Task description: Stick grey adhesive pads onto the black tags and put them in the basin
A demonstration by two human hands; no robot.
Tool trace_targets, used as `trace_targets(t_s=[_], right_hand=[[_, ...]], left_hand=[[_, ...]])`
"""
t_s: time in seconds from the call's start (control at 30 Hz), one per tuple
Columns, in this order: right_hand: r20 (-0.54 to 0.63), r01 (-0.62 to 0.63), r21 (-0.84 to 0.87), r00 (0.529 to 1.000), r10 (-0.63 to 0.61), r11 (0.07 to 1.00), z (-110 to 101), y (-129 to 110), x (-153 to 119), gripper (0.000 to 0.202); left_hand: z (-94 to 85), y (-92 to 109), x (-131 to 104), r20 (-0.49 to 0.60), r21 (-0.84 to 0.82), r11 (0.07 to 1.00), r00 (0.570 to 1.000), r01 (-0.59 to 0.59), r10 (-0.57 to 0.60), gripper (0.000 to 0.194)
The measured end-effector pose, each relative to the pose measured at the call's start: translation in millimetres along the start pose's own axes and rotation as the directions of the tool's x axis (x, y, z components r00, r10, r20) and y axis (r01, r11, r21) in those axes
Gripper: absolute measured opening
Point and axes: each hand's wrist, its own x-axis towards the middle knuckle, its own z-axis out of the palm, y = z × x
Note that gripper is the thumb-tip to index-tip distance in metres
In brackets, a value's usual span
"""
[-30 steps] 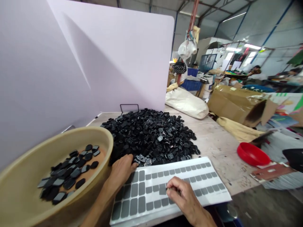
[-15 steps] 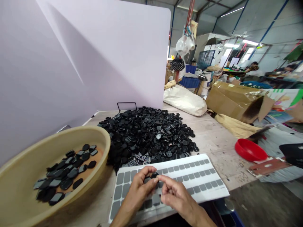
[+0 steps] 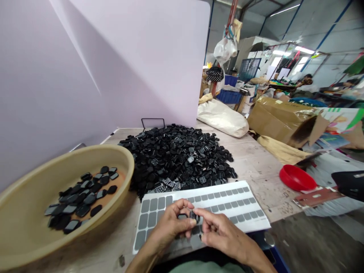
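Over a white sheet (image 3: 253,223) with rows of grey rounded stickers, my left hand (image 3: 173,223) pinches a small black piece (image 3: 193,216) between thumb and fingers. My right hand (image 3: 218,229) has its index fingertip against that piece from the right; its other fingers are curled, and a small dark bit shows by its thumb. What the right hand grips, if anything, is too small to make out. Behind the sheet lies a large heap of black pieces (image 3: 182,155). At the left, a beige basin (image 3: 25,182) holds several black pieces, some with grey faces.
A pale panel (image 3: 136,64) stands behind the heap, with a black wire frame (image 3: 152,119) at its foot. To the right are a red bowl (image 3: 297,177), a white sack (image 3: 223,117) and a cardboard box (image 3: 273,117). People sit far back.
The black piece between my hands has turned, now showing ridges. Both hands have shifted slightly right in view, and the basin and heap appear a little higher.
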Motion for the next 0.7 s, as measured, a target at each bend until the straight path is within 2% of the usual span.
trace_targets(t_s=[0.1, 0.17, 0.23, 0.3, 0.4, 0.47, 0.57, 0.7], right_hand=[[0.080, 0.001, -0.023, 0.997, 0.001, 1.000, 0.1, -1.2, -2.6, 0.058], [0.078, 0.006, 0.023, 0.997, -0.007, 1.000, -0.6, -1.0, -4.0, 0.054], [0.009, 0.021, 0.091, 1.000, -0.021, 0.996, -2.7, -0.8, -5.0, 0.046], [-0.120, 0.038, 0.093, 0.992, -0.027, 0.995, -5.2, 0.1, -4.6, 0.039], [-0.334, 0.049, -0.099, 0.939, -0.079, 0.994, -6.0, 4.6, -0.3, 0.034], [-0.405, 0.064, -0.254, 0.899, -0.166, 0.965, -4.0, 9.3, 4.3, 0.031], [-0.401, 0.111, -0.412, 0.870, -0.289, 0.905, -0.5, 15.1, 10.9, 0.027], [-0.349, 0.156, -0.507, 0.862, -0.368, 0.848, -0.2, 16.7, 16.2, 0.026]], left_hand=[[6.7, -2.7, 0.2, 0.043, 0.053, 0.999, 0.999, 0.005, -0.007, 0.061], [10.6, -2.7, 0.3, 0.049, 0.058, 0.998, 0.999, -0.013, 0.010, 0.059], [12.2, -1.7, 0.3, 0.025, 0.046, 0.999, 0.999, -0.023, 0.022, 0.054], [11.6, -0.7, 0.6, -0.010, 0.014, 1.000, 1.000, -0.018, 0.018, 0.052], [9.0, -0.2, 2.3, -0.033, -0.052, 0.998, 0.999, 0.018, -0.020, 0.051], [7.9, 0.0, 3.9, -0.030, -0.081, 0.996, 0.999, 0.034, -0.037, 0.049], [7.6, 1.1, 6.0, -0.021, -0.112, 0.992, 0.998, 0.055, -0.057, 0.048], [8.0, 3.4, 8.9, -0.029, -0.121, 0.989, 0.996, 0.086, -0.090, 0.045]])
